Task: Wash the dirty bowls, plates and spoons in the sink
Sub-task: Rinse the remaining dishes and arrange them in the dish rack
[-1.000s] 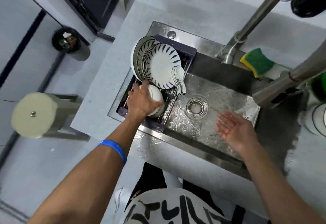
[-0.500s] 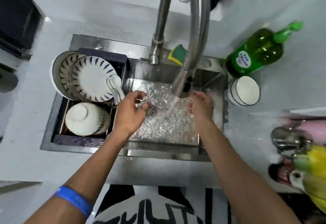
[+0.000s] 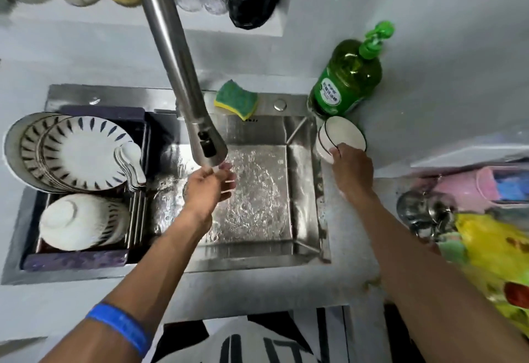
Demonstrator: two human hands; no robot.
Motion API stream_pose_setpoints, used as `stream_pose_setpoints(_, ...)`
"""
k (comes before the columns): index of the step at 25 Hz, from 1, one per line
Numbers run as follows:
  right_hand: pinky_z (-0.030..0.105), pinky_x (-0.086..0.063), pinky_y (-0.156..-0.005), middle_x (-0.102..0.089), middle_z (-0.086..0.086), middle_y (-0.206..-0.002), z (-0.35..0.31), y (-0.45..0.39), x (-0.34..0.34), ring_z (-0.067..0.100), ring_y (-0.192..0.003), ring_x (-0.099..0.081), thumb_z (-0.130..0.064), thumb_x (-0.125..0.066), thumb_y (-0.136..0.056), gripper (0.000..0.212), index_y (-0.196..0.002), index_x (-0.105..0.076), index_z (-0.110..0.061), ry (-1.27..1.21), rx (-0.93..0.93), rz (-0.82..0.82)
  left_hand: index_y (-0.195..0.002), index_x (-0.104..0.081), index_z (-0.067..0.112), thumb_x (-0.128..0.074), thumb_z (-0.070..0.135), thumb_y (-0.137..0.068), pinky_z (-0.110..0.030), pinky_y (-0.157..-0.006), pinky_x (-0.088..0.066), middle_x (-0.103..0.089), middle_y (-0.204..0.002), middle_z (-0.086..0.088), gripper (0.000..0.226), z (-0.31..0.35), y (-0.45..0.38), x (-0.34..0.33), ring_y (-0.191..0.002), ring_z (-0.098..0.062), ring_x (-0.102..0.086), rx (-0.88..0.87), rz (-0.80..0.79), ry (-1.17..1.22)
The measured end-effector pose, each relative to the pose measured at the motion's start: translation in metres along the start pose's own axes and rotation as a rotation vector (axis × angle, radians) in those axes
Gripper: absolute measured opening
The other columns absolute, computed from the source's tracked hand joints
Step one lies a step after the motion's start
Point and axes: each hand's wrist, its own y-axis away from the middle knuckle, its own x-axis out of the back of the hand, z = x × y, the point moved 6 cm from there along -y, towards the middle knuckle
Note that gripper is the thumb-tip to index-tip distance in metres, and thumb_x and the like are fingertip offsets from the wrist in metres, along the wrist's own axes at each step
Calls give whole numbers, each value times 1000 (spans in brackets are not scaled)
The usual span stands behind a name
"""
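Observation:
A white bowl with a dark rim line stands on the counter at the sink's right edge, and my right hand grips its near side. My left hand hangs under the faucet spout with fingers loosely curled and nothing in it. Water covers the steel sink floor. In the dark rack on the left stand several patterned plates, white spoons and upturned white bowls.
A green and yellow sponge lies on the sink's back ledge. A green soap bottle stands behind the bowl. Coloured cloths and a metal item crowd the right counter. Jars line the back shelf.
My right hand left the water stream and moved right to take hold of the bowl on the counter. My left hand shifted right, under the spout.

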Motion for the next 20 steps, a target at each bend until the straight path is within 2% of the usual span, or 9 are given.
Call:
stream_pose_setpoints(2,40,-46,-75,-68,21,-103,-2,3,1,40,-97,-62,-24,-44,-103,30,-104,-66,-3,20,33,41,-92,-68,17,-56,4,-95,-26,-65,-48,-72,-86,-4,18,0,1,4,-74,-19,-65,-1,28,29)
stream_pose_setpoints(5,40,-45,-74,-68,21,-102,-4,4,-3,40,-96,-62,-23,-44,-103,30,-103,-66,-3,42,66,44,-92,-69,16,-56,4,-94,-27,-65,-50,-72,-87,-5,18,-5,1,9,-75,-20,-65,17,35,22)
stream_pose_setpoints(8,35,-31,-66,-69,19,-100,2,8,-5,38,-92,-62,-19,-46,-103,27,-100,-67,-2,-119,-11,65,-98,-69,14,-55,4,-96,-28,-67,-49,-73,-87,-4,18,-16,-2,9,-74,-18,-65,32,24,2)
stream_pose_setpoints(10,30,-27,-63,-69,18,-96,1,16,-4,38,-87,-61,-14,-50,-101,22,-98,-68,-2,-145,11,125,-102,-69,12,-55,5,-98,-29,-68,-50,-73,-88,-5,16,-23,-5,8,-76,-19,-66,51,21,-11)
stream_pose_setpoints(16,36,-44,-56,-66,16,-81,-34,48,18,39,-69,-58,-11,-61,-95,10,-89,-67,-5,-101,205,305,-111,-68,6,-52,7,-101,-24,-61,-52,-73,-94,-7,19,-28,-4,13,-80,-20,-66,80,15,12)
stream_pose_setpoints(18,34,-45,-53,-66,10,-76,-79,83,10,33,-65,-58,-9,-69,-89,5,-85,-67,-9,-54,400,245,-111,-69,6,-51,10,-102,-23,-61,-53,-73,-94,-6,21,-26,-4,15,-81,-19,-66,82,24,60)
stream_pose_setpoints(20,34,-51,-58,-69,4,-83,-132,116,-17,29,-72,-59,-16,-64,-92,5,-90,-67,-12,-132,525,23,-106,-70,11,-48,17,-103,-25,-63,-53,-73,-91,-4,23,-25,-6,23,-80,-17,-66,102,64,126)
